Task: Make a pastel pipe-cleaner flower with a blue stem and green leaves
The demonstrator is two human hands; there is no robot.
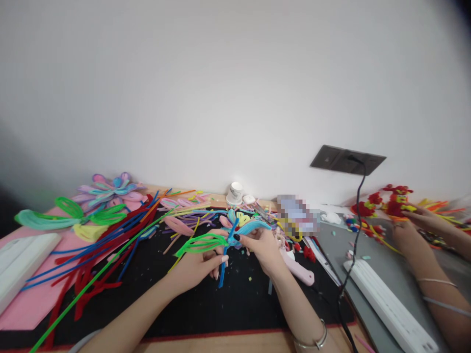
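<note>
Pinching the fuzzy pipe-cleaner piece (232, 240) at its blue middle, my right hand (264, 248) presses its dark-nailed thumb there, while my left hand (196, 267) nips the dangling blue stem (222, 276) just below, thumb against fingers; how the fingertips behind lie I cannot tell. The piece sits between my hands, over the black mat (235, 309).

If my right thumb eases, I judge the middle could slacken and the petals swing round, since the stem seems to bind them. Twisting too hard could crease the stem, and a tight left grip could crush the green loops (204, 242).

Counting outward: one light-blue loop (253, 226) to the right of the middle; green loops to its left, overlapping too closely to number. On the left lie one green-and-yellow leafy piece (90, 232), one pastel flower (110, 189) and a tangle of red and blue strands (95, 290) beyond counting. Far off by the wall stands one paper cup (234, 193). On the right: one pink-handled tool (300, 270), one black cable (356, 225), one long white strip (390, 304), two red figures (398, 201) and a co-worker's two hands (404, 238).
</note>
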